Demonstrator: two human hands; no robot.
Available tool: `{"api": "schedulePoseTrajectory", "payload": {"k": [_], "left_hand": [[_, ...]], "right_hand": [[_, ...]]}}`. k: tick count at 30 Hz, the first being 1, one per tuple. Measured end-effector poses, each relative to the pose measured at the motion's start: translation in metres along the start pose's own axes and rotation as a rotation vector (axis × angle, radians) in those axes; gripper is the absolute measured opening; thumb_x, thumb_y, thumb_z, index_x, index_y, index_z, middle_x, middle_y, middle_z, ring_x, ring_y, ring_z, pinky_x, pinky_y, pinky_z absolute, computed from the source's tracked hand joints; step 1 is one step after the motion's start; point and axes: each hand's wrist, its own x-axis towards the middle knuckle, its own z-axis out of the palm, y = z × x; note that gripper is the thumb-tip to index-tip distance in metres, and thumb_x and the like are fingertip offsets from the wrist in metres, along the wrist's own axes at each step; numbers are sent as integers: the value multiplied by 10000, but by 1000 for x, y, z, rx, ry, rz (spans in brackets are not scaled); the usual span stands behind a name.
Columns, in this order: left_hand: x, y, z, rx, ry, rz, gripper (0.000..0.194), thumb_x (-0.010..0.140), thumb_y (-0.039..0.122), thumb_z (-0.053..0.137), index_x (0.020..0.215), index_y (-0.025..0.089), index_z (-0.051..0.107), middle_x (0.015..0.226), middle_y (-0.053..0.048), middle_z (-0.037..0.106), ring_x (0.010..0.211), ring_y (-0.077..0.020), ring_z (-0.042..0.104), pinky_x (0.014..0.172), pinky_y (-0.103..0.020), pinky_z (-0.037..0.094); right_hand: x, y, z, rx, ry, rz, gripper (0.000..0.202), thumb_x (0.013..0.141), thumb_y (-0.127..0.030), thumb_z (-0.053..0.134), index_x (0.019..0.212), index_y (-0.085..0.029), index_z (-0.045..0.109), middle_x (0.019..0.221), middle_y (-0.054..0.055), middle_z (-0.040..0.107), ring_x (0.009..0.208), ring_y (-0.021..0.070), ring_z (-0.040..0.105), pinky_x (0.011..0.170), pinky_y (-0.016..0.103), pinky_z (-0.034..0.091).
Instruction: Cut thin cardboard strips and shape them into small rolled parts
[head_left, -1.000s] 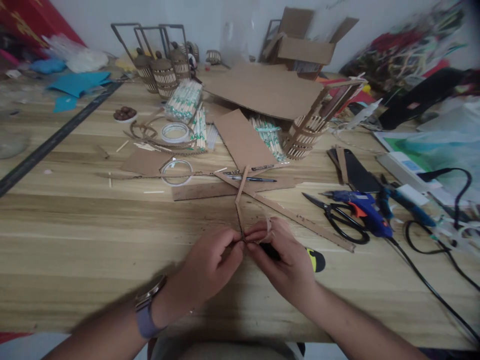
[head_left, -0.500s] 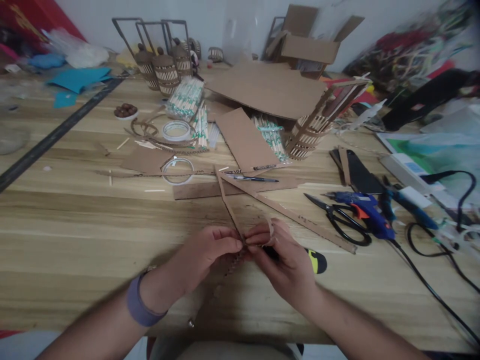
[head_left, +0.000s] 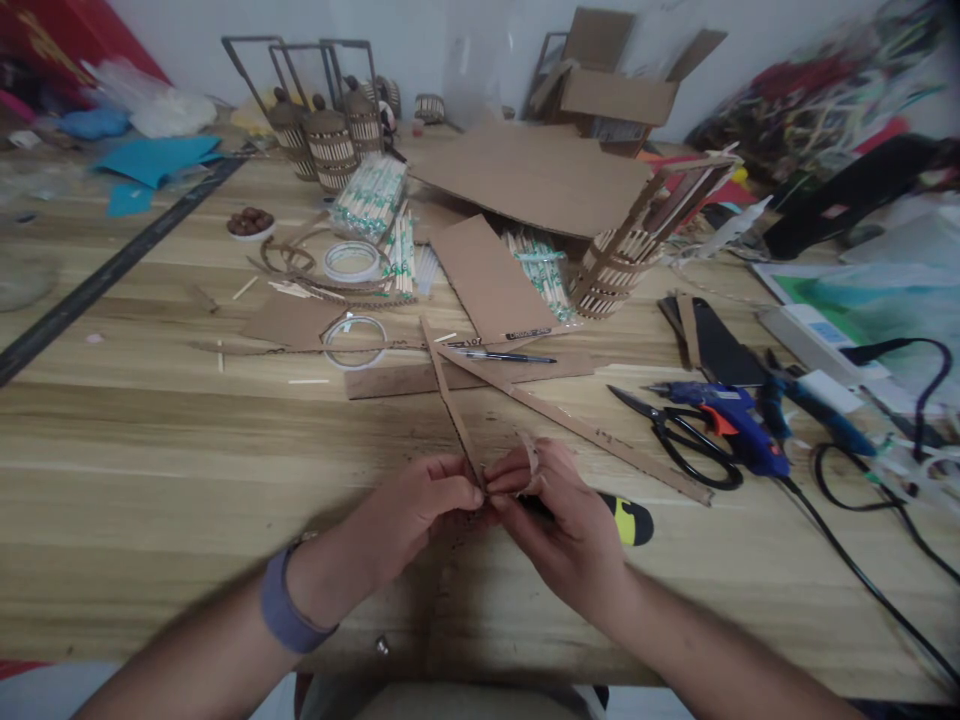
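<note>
Near the front of the table, my left hand [head_left: 431,500] pinches a narrow cardboard strip [head_left: 452,408] between thumb and fingers. The strip runs away from me, its far end over other cardboard. My right hand [head_left: 562,515] is closed on the same strip, fingertips touching those of my left. A thin, curled peel of paper [head_left: 531,458] rises by the right fingers. The strip's near end is mostly hidden by my hands. Partly beneath my right hand lies a black and yellow tool handle [head_left: 634,520]. A long cardboard strip [head_left: 585,425] slants to the right beyond my hands.
To the right are black-handled scissors [head_left: 697,440] and a blue glue gun [head_left: 739,425] with its cord. A pen [head_left: 510,357], tape rolls [head_left: 352,262] and cardboard sheets [head_left: 495,280] lie ahead. Small stick-built lanterns [head_left: 330,150] stand at the back left, another [head_left: 611,270] at centre right.
The strip's far end has shifted slightly left and toward me. The paper peel has moved a little left, and both hands keep their pinch at nearly the same spot.
</note>
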Motion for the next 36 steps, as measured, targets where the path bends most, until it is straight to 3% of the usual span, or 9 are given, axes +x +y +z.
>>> {"api": "schedulePoseTrajectory", "payload": {"k": [8, 17, 23, 27, 31, 36], "left_hand": [[-1, 3, -2, 169, 16, 21, 29, 649, 196, 556, 666, 182, 575, 659, 25, 546, 681, -147, 490, 670, -281, 389], [-1, 5, -3, 191, -39, 5, 84, 656, 222, 545, 694, 167, 597, 687, 9, 572, 718, -164, 515, 695, -291, 390], [-3, 10, -1, 310, -41, -22, 103, 681, 286, 522, 698, 187, 545, 632, 28, 519, 601, -130, 443, 580, -263, 347], [-6, 10, -4, 553, -9, 130, 225, 861, 388, 498, 744, 196, 514, 656, 44, 460, 598, -119, 403, 556, -246, 312], [-8, 10, -7, 812, 0, 279, 279, 944, 419, 466, 826, 189, 571, 723, 30, 534, 671, -136, 475, 591, -245, 336], [-9, 8, -3, 1012, 75, 338, 228, 961, 287, 426, 923, 196, 631, 855, -9, 667, 799, -172, 592, 681, -262, 398]], "right_hand": [[1, -2, 0, 60, -32, 93, 137, 874, -120, 579, 791, -229, 591, 801, 0, 690, 781, 178, 630, 726, 339, 474], [4, -2, 2, 240, -52, 292, 202, 880, -157, 562, 691, -227, 555, 722, 6, 644, 716, 176, 624, 676, 317, 490], [3, -2, -2, 74, 31, 106, 123, 853, -135, 611, 779, -233, 604, 821, 19, 680, 795, 186, 649, 698, 319, 512], [2, -2, -4, -5, 35, -2, 145, 858, -94, 608, 851, -239, 612, 839, 6, 712, 805, 182, 656, 734, 338, 502], [2, -1, -4, -54, 41, -4, 142, 876, -101, 608, 891, -241, 617, 859, 7, 725, 810, 184, 662, 741, 351, 490], [1, 0, -2, -107, 46, -36, 147, 881, -98, 611, 885, -244, 603, 831, -4, 731, 805, 182, 667, 764, 369, 461]]}}
